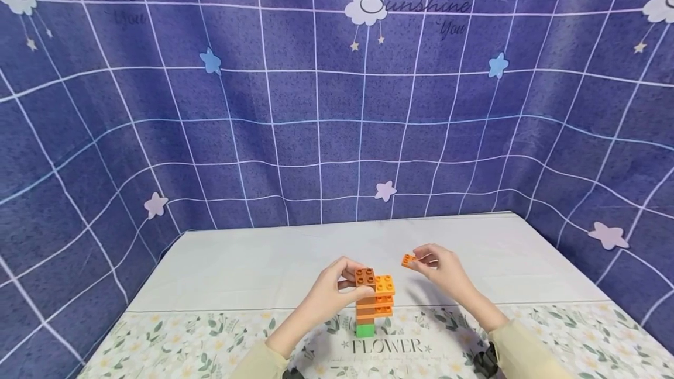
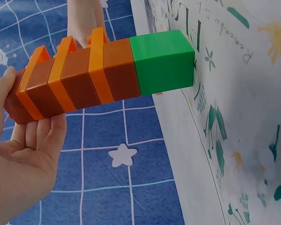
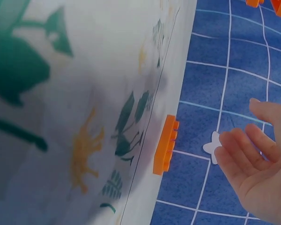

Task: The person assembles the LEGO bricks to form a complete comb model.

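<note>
My left hand [image 1: 332, 288] grips the upper end of a toy brick tower, thumb on one side and fingers on the other. At the top of this tower sits a brown brick [image 1: 365, 276]. Brown bricks alternate with thin orange plates [image 2: 99, 65] that jut out to one side, and a green brick [image 2: 163, 63] forms the base, close over the tabletop. A loose orange plate [image 3: 165, 145] with studs lies on the table. Near it is my right hand [image 3: 260, 159], fingers relaxed and spread from the thumb, a gap showing between hand and plate in the right wrist view.
The table has a white far part [image 1: 253, 262] and a flower-printed near part [image 1: 210, 332] with lettering. A blue gridded curtain [image 1: 289, 145] hangs behind and at both sides. Dark bands circle both wrists, below pale sleeves [image 1: 529, 350].
</note>
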Action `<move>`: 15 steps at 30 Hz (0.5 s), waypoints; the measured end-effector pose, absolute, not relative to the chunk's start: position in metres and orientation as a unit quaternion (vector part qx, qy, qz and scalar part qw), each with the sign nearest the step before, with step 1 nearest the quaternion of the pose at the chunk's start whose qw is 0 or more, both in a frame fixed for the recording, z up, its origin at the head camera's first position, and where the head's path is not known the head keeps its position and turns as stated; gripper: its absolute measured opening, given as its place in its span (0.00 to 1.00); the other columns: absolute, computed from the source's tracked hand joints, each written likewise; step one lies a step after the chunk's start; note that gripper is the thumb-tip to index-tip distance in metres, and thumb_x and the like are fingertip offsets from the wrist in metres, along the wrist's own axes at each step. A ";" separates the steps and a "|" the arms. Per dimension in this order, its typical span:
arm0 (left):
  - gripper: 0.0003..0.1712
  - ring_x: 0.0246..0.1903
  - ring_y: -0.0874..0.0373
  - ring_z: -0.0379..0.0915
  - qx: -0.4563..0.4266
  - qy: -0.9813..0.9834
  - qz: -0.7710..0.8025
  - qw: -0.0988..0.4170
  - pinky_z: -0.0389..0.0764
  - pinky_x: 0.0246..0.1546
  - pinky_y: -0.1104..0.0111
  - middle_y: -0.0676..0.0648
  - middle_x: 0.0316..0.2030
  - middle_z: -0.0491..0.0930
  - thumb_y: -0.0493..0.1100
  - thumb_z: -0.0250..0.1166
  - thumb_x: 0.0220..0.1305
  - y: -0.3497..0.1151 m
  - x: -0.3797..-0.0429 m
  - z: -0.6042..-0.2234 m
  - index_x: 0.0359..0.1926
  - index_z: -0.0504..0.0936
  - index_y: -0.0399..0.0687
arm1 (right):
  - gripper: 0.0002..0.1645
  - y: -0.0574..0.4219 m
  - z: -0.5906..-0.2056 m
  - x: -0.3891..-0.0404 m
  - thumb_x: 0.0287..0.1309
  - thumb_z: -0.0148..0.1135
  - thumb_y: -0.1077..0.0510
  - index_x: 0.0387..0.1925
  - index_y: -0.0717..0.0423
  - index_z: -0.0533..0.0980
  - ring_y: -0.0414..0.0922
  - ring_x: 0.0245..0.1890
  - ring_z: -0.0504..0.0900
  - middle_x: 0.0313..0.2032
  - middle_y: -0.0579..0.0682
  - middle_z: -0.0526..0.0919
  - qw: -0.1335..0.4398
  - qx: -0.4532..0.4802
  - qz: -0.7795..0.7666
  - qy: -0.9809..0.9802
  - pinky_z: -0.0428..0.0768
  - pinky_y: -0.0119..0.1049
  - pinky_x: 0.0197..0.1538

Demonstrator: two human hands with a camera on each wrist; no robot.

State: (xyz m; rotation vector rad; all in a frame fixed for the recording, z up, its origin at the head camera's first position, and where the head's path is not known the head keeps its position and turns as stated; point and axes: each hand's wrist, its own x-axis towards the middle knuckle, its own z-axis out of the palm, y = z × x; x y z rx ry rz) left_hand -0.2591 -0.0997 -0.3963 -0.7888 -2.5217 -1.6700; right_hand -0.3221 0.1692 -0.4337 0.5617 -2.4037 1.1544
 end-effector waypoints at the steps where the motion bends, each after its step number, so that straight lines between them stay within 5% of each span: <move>1: 0.21 0.41 0.61 0.73 -0.252 -0.807 -0.535 0.006 0.77 0.50 0.75 0.51 0.40 0.76 0.52 0.68 0.56 -0.100 -0.259 -0.396 0.48 0.75 0.50 | 0.13 0.169 -0.434 -0.323 0.48 0.70 0.64 0.37 0.65 0.79 0.48 0.32 0.83 0.33 0.57 0.84 0.206 0.200 0.415 -0.864 0.84 0.34 0.37; 15: 0.21 0.41 0.61 0.72 -0.252 -0.804 -0.539 0.003 0.77 0.50 0.75 0.50 0.39 0.75 0.51 0.68 0.56 -0.099 -0.258 -0.395 0.47 0.75 0.48 | 0.12 0.173 -0.433 -0.335 0.49 0.68 0.65 0.36 0.68 0.79 0.55 0.34 0.83 0.35 0.60 0.82 0.216 0.187 0.385 -0.878 0.83 0.46 0.40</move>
